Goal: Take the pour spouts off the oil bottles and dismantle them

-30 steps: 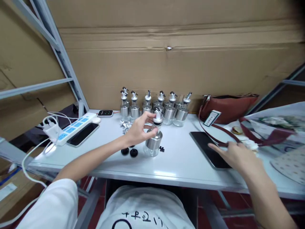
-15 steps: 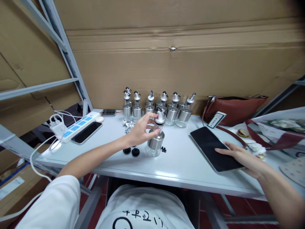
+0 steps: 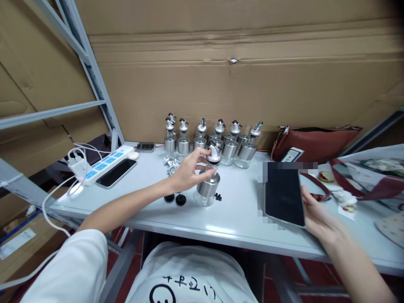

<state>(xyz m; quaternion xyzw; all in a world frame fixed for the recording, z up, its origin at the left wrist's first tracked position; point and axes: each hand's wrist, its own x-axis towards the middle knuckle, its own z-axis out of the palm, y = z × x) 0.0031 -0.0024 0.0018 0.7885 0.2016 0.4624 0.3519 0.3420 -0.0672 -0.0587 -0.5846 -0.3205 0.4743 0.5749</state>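
Left hand (image 3: 189,170) half-curled, thumb and fingers gripping the neck and white spout (image 3: 215,157) of a glass bottle (image 3: 209,186) at mid-frame, on the counter (image 3: 240,210). Right hand (image 3: 322,216) closed on the right edge of a dark tablet (image 3: 284,195), right of centre.

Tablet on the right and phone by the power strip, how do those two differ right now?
Size: the tablet looks clearly larger and broader, while the phone is smaller and narrower.
Support: the tablet is held by the right hand, whereas the phone lies untouched on the table, alongside the power strip.
Shared: tablet and phone are both slim, with a dark front facing up toward the camera.
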